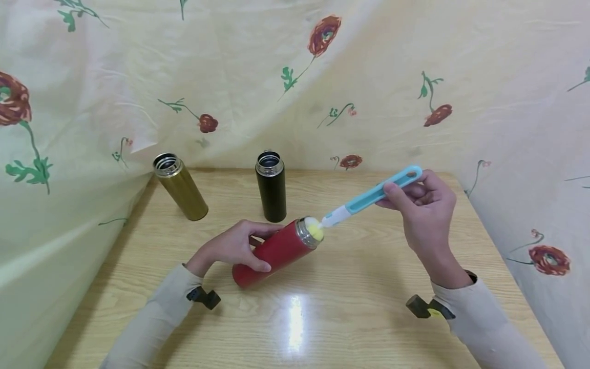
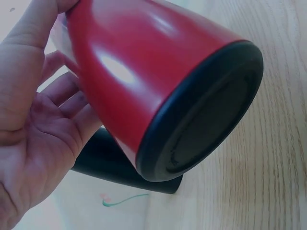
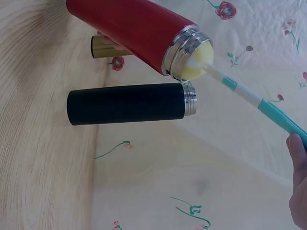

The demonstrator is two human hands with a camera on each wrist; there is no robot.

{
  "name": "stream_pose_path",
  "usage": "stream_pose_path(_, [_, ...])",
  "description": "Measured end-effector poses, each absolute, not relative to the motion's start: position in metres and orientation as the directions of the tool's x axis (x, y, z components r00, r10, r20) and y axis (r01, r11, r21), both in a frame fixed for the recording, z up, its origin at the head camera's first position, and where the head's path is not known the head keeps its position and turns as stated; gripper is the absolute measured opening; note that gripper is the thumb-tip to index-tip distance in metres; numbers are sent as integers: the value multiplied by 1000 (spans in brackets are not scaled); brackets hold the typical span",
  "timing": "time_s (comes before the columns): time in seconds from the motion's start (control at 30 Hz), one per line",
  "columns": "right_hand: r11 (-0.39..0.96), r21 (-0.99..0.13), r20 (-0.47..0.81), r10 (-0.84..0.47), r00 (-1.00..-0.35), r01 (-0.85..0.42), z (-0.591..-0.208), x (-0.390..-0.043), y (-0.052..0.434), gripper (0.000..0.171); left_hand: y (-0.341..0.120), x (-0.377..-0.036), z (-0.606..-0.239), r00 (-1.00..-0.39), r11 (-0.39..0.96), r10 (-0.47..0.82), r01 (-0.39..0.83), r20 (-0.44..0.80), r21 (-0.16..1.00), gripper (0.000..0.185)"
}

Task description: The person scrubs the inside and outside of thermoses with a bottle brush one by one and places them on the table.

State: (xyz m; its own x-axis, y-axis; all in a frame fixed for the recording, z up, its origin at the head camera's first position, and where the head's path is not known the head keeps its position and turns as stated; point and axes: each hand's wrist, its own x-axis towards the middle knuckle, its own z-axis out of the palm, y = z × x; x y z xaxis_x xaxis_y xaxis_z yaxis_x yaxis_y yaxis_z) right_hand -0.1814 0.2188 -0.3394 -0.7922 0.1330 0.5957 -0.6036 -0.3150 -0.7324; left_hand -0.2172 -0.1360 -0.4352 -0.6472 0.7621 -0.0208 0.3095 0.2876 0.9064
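Note:
My left hand [image 1: 239,243] grips a red vacuum flask [image 1: 276,253] around its body, tilted with its open steel mouth up toward the right. Its black base [image 2: 206,115] faces the left wrist camera. In my right hand [image 1: 426,212] is the blue handle of a bottle brush [image 1: 369,199], pinched between thumb and fingers near its looped end. The yellow and white sponge head [image 3: 204,60] of the brush sits at the flask's mouth, partly inside; whatever part lies within the neck is hidden.
Behind the red flask stands a black flask [image 1: 272,192], lidless, its steel neck upward. Further left is a gold flask [image 1: 182,189], also lidless. A flower-patterned cloth [image 1: 258,66] hangs around the back and sides of the wooden table [image 1: 359,307].

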Motion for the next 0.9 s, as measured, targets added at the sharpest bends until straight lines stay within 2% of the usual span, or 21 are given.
stream_pose_path(0.27, [-312,-748,588,97,-803,-586,-347,-180,212,13,-135,-216,-436,-668,297,744,312,-14,902,82])
stream_pose_path(0.47, [-219,-803,564,24,-825,-555,-359,-173,202,13,-128,-215,-432,-692,305,722,313,-4,900,83])
stream_pose_path(0.63, [-194,-787,594,15,-804,-585,-362,-172,196,14,-124,-213,-427,-703,326,711,342,10,881,81])
stream_pose_path(0.9, [-135,-779,622,-36,-783,-612,-370,-169,187,14,-123,-210,-427,-698,310,709,434,98,846,82])
